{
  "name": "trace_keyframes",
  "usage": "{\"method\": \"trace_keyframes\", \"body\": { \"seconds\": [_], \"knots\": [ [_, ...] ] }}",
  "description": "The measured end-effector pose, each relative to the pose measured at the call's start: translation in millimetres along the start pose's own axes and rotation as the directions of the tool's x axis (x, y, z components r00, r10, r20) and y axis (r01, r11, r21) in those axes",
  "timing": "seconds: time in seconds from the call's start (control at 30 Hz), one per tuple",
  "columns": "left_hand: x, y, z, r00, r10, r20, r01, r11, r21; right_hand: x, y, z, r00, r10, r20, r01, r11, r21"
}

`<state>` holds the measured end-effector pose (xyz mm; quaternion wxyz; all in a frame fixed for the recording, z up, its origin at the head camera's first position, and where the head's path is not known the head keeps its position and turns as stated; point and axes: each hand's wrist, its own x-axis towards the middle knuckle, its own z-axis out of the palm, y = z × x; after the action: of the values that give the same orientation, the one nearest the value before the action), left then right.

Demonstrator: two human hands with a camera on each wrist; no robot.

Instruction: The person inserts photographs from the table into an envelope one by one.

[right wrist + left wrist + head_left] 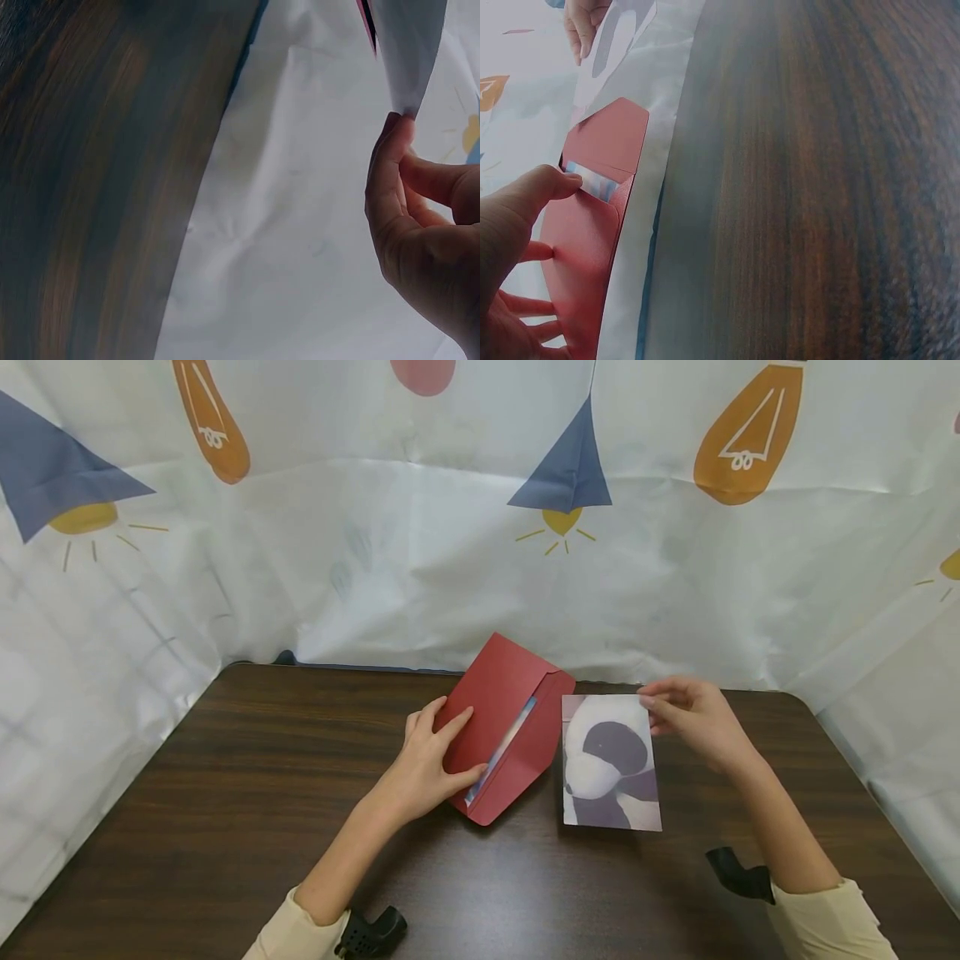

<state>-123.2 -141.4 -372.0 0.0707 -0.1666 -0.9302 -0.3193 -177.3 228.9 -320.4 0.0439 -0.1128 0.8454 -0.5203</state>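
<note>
A red envelope (480, 710) lies slanted near the table's back edge, its pointed flap (534, 758) folded out to the right. A blue-and-white paper strip (594, 182) shows in its opening. My left hand (429, 763) rests spread on the envelope; its thumb (555, 184) presses by the opening and the other fingertips touch the front face. Right of the envelope, my right hand (693, 718) pinches a picture card (609, 768) by its upper right corner, between thumb and fingers. The card shows a white and grey plush-like figure. In the right wrist view, its pale back (411, 52) is seen.
The dark wood-grain table (225, 827) extends in front and to both sides. A white sheet (420, 552) printed with lamps and bulbs hangs behind the back edge. Black wrist mounts (372, 933) sit at both cream sleeves (828, 920).
</note>
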Motion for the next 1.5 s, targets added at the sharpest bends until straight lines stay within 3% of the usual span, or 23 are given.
{"method": "trace_keyframes", "body": {
  "seconds": [0.77,1.5],
  "knots": [
    [-0.2,-0.9,1.1,1.0,0.018,-0.018,-0.018,1.0,-0.01,9.7,-10.5,23.8,0.999,0.005,0.041,-0.008,0.997,0.071],
    [0.1,1.9,0.5,1.0,0.008,0.011,-0.008,1.0,-0.005,15.9,-12.8,40.5,0.998,0.011,0.054,-0.015,0.996,0.089]
  ]
}}
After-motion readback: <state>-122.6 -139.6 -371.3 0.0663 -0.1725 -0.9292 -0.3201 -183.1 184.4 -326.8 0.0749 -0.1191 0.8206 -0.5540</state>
